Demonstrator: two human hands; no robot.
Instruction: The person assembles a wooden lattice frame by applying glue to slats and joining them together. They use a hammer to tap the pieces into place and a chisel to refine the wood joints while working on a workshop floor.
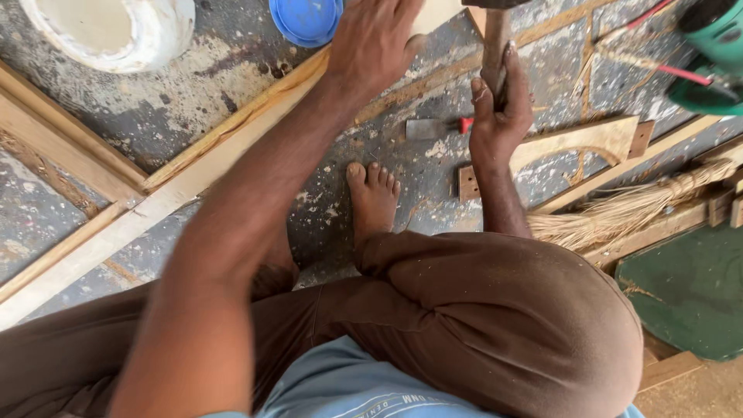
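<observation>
My right hand (501, 108) grips the wooden handle of a hammer (495, 39), whose head is cut off at the top edge. My left hand (373, 42) rests flat on a pale wooden piece (437, 14) at the top, fingers down on it. A long wooden strip (155, 205) runs diagonally under my left arm across the paint-stained floor. My bare foot (373, 197) stands between the two arms. A chisel with a red handle (437, 126) lies on the floor just left of my right hand.
A curved wooden offcut (576, 143) lies right of my right hand. A straw broom (627, 213), a green power tool (708, 54) with a red cord, a blue lid (306, 19), a white bucket (116, 31) and a wooden frame (54, 147) surround me.
</observation>
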